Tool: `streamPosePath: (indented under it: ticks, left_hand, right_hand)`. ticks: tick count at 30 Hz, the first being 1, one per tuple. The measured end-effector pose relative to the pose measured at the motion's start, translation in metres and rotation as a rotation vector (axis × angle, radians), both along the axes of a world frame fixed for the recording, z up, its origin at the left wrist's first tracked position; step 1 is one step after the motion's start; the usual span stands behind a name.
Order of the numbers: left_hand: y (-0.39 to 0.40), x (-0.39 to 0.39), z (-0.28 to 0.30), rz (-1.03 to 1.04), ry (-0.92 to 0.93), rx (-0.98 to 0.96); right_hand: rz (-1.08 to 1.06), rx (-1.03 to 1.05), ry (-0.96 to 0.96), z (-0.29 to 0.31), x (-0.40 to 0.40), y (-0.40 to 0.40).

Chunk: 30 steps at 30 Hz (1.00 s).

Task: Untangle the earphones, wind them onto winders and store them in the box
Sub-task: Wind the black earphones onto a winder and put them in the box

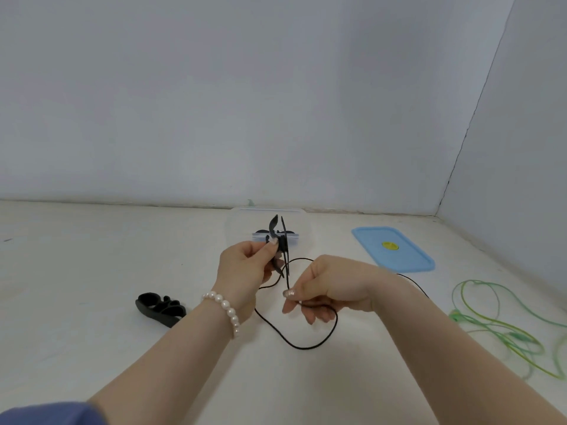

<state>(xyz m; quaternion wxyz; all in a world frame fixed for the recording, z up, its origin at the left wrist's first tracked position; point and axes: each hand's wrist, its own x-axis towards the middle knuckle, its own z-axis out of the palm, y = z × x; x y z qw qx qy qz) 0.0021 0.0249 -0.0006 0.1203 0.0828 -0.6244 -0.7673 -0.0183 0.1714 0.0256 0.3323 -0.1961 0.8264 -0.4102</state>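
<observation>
My left hand (242, 268) pinches a black winder (279, 240) upright above the table. My right hand (328, 289) pinches the black earphone cable (303, 346) just below the winder, and the cable loops down onto the table in front of me. A second black winder (161, 308) lies flat on the table to the left. The green earphones (503, 329) lie in a loose tangle at the right. The clear box (267, 219) stands behind my hands, with something black inside it, partly hidden by the held winder.
The box's blue lid (395, 250) with a yellow centre lies flat at the back right. White walls close off the back and right side of the white table (92, 256).
</observation>
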Motion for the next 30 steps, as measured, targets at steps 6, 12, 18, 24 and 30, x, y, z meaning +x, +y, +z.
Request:
streamPosePath:
  ticks: [6, 12, 18, 24, 30]
  left_hand:
    - [0.003, 0.010, 0.007, -0.188, -0.028, 0.021]
    - [0.001, 0.012, 0.005, -0.373, -0.060, -0.168]
    - [0.003, 0.011, 0.000, -0.309, -0.043, -0.413]
    - [-0.003, 0.003, -0.009, -0.228, -0.053, -0.705]
    - [-0.004, -0.001, -0.009, -0.113, -0.021, -0.731]
  right_hand:
    - [-0.097, 0.082, 0.003, -0.015, -0.009, 0.003]
    - [-0.340, -0.029, 0.093, -0.014, -0.022, 0.018]
    - [-0.384, -0.188, 0.000, -0.006, -0.028, 0.036]
    - [-0.428, -0.357, -0.060, -0.001, -0.031, 0.038]
    - [-0.417, -0.394, -0.098, 0.004, -0.027, 0.036]
